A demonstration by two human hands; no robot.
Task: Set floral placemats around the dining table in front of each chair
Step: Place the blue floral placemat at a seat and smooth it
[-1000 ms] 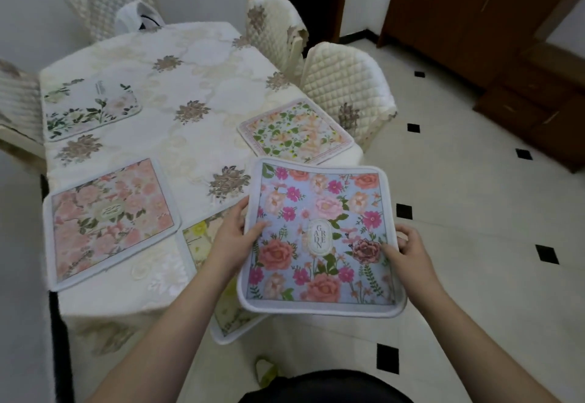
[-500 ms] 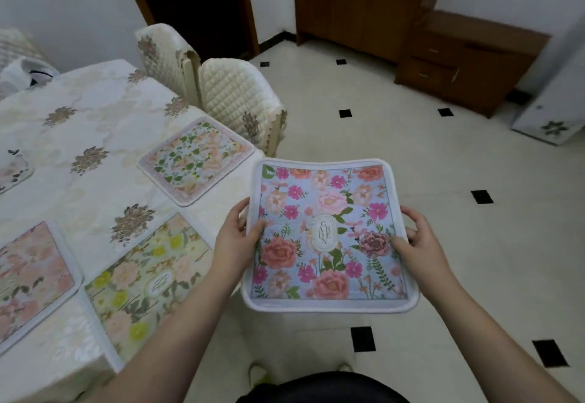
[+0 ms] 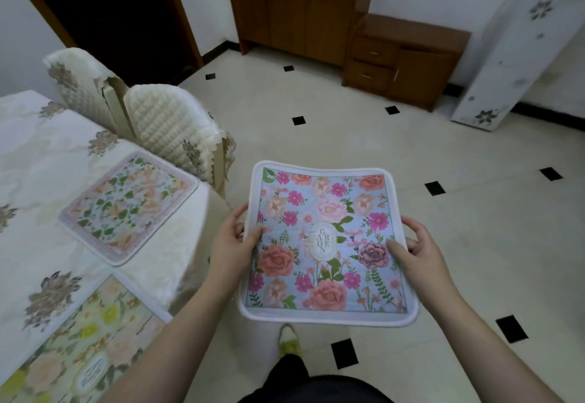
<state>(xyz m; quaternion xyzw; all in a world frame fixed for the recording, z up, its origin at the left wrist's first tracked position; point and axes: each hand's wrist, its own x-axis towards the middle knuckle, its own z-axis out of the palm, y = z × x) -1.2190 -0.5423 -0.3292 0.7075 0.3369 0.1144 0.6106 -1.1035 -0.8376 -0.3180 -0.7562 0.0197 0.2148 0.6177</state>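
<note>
The person has bare forearms, dark trousers (image 3: 316, 387) and a yellow-green slipper (image 3: 289, 344) on one foot.

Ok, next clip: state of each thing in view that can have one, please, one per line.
blue placemat: held level over the floor, off the table
left hand: grips the mat's left edge
right hand: grips the mat's right edge
green-leaf placemat: flat on the table by the near chair
yellow placemat: flat at the table's near end
cabinet doors: closed
drawers: closed

Blue placemat (image 3: 326, 244) with pink and coral flowers, white-edged; cream floor (image 3: 316, 136) dotted with black squares.
</note>
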